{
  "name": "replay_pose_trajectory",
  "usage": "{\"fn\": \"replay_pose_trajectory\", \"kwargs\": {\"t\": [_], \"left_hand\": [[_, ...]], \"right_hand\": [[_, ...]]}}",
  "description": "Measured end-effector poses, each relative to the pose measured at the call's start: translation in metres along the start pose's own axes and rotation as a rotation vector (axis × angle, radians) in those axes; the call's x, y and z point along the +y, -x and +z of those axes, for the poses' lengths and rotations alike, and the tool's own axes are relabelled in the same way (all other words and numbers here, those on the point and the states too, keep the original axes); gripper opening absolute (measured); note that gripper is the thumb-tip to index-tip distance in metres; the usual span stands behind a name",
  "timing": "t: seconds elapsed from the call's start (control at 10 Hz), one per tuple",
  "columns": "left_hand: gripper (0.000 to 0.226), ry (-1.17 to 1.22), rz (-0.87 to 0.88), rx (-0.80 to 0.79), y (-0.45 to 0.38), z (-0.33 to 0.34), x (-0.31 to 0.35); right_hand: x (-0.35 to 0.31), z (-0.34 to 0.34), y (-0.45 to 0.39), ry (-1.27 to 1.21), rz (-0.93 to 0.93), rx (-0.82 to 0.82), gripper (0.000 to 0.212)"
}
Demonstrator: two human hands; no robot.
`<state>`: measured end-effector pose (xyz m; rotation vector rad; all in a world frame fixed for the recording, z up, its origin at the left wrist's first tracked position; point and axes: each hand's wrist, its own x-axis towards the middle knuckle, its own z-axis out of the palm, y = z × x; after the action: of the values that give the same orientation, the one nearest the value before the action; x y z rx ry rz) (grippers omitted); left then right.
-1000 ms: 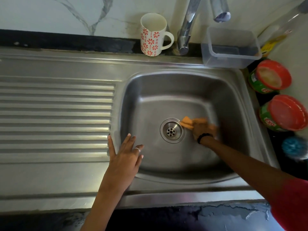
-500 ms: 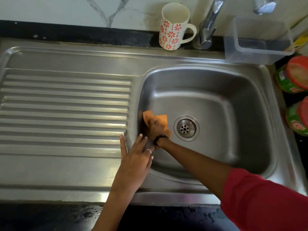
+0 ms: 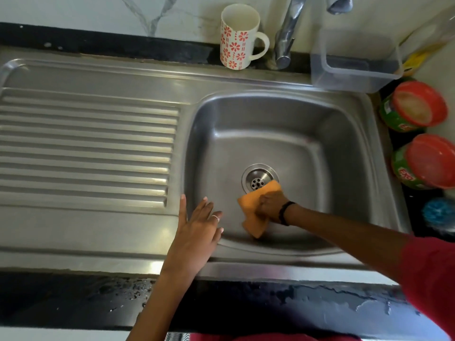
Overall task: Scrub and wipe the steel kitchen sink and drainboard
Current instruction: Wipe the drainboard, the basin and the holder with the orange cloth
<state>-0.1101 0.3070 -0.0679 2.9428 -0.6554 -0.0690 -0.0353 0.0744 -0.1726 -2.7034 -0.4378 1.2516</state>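
1. We see the steel sink unit (image 3: 138, 77) spanning the counter, its long axis running left to right, with a brushed, dull-shining surface and a raised rim all round.
2. The drainboard (image 3: 83, 148) fills the left half: pressed parallel ribs running left to right, ending just short of the bowl.
3. The sink bowl (image 3: 344, 156) sits at the right, a rounded rectangle with sloped walls and a round perforated drain (image 3: 258, 179) in its flat floor; most of that floor lies bare towards the back and right.
4. Our right hand (image 3: 272, 206) is inside the bowl, fingers curled over the orange cloth (image 3: 253, 212) and pressing it to the floor just in front of the drain; a dark band circles the wrist.
5. The cloth is soft and crumpled, its far corner touching the drain's rim, its length running from there towards the bowl's near wall.
6. Our left hand (image 3: 197, 232) lies flat on the near-left rim of the bowl, fingers straight and slightly spread, pointing away from us, a ring on one.
7. Behind the rim stand a flower-patterned mug (image 3: 237, 38), the tap (image 3: 286, 33) and a clear plastic tub (image 3: 354, 62).
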Motion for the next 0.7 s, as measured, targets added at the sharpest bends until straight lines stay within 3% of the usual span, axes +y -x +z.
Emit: {"fn": "replay_pose_trajectory", "kwargs": {"t": [0.1,0.2,0.3,0.4,0.5,0.6,0.7], "left_hand": [[0.034,-0.002,-0.014,0.011,0.005,0.001,0.007],[0.032,0.010,-0.017,0.024,0.010,0.000,0.008],[0.030,-0.001,-0.036,0.034,0.013,-0.004,0.005],[0.025,0.023,-0.071,0.049,0.018,-0.006,-0.002],[0.031,0.034,-0.039,0.025,0.022,-0.011,-0.009],[0.026,0.040,0.014,0.017,0.024,-0.015,-0.018],[0.035,0.051,0.036,-0.046,0.028,-0.019,-0.031]], "right_hand": [[0.043,-0.001,0.025,0.103,0.127,0.041,0.039],[0.062,-0.009,0.057,-0.331,0.410,0.123,0.022],[0.064,-0.004,0.065,-0.385,0.548,0.205,0.025],[0.064,0.010,0.068,-0.189,0.576,0.046,0.022],[0.058,0.021,0.045,0.035,0.397,-0.165,0.037],[0.018,0.001,0.057,0.028,0.389,-0.307,0.013],[-0.018,-0.011,0.048,-0.268,0.471,-0.475,0.030]]}}
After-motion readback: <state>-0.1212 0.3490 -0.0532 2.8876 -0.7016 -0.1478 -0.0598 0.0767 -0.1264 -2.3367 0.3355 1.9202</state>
